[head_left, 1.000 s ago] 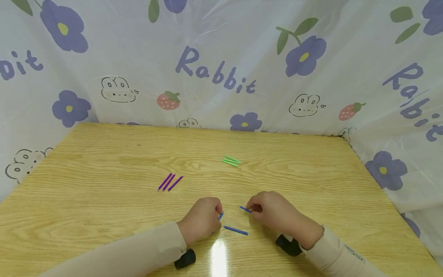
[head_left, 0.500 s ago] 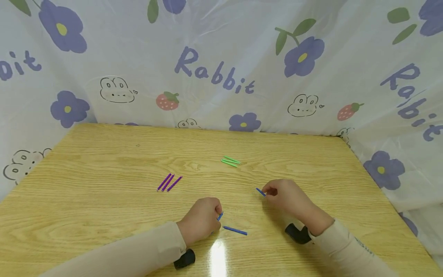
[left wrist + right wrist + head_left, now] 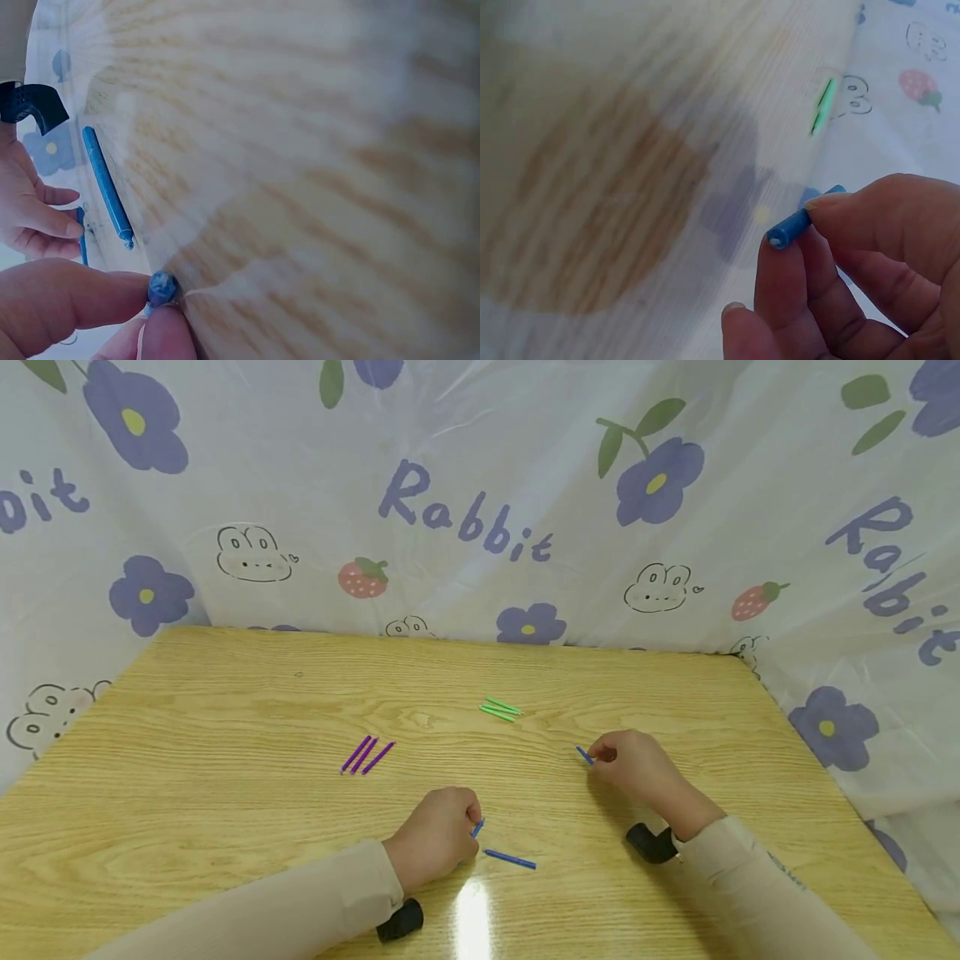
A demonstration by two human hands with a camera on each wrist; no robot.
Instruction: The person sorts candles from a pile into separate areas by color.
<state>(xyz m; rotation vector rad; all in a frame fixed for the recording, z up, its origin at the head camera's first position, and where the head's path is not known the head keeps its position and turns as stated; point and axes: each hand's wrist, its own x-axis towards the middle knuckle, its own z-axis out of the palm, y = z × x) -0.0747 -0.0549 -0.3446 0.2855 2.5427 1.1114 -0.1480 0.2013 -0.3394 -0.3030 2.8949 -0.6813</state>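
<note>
In the head view my left hand (image 3: 435, 839) pinches a thin blue candle (image 3: 477, 827) between thumb and finger, low over the wooden table (image 3: 225, 760). Its end (image 3: 162, 288) shows between the fingertips in the left wrist view. Farther right and forward, my right hand (image 3: 633, 768) holds another blue candle (image 3: 789, 228) between thumb and fingers, its far part sticking out past the thumb. A third blue candle (image 3: 510, 859) lies on the table just right of my left hand, its wick end pointing left.
Purple candles (image 3: 361, 754) lie slanted side by side at left of centre. A small group of green candles (image 3: 500, 709) lies farther back. A patterned sheet (image 3: 465, 460) hangs behind the table. Each wrist carries a black camera mount (image 3: 651, 843).
My right hand has moved forward and to the right with its blue candle, away from the one lying on the table. The left hand has stayed in place.
</note>
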